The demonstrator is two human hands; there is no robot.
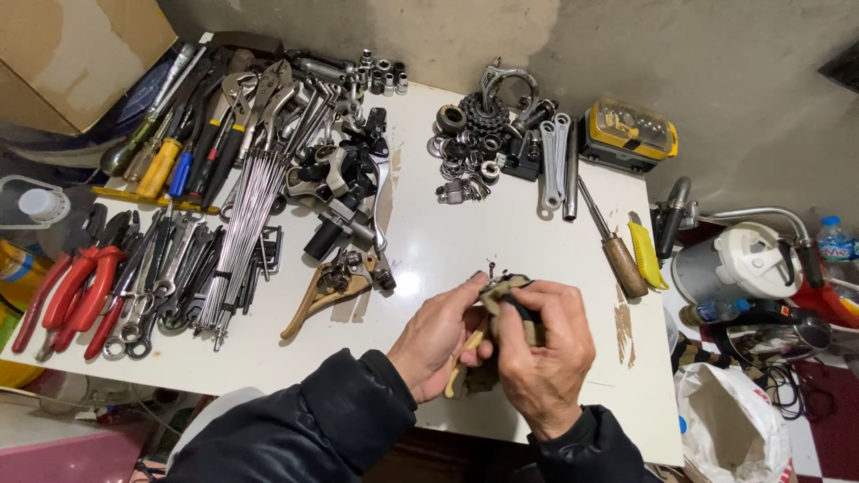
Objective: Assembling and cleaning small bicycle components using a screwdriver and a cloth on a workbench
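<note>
While both hands, left hand and right hand, clench the small tan metal brake part above the white counter, it looks stiff, light, best gripped by its body.

The right hand covers most of the tan brake part gripped with the left hand, so its shape below the fingers cannot be told. Far left of the hands, the red pliers overlap other tools, and beyond them the cardboard box is cut by the frame edge.
</note>
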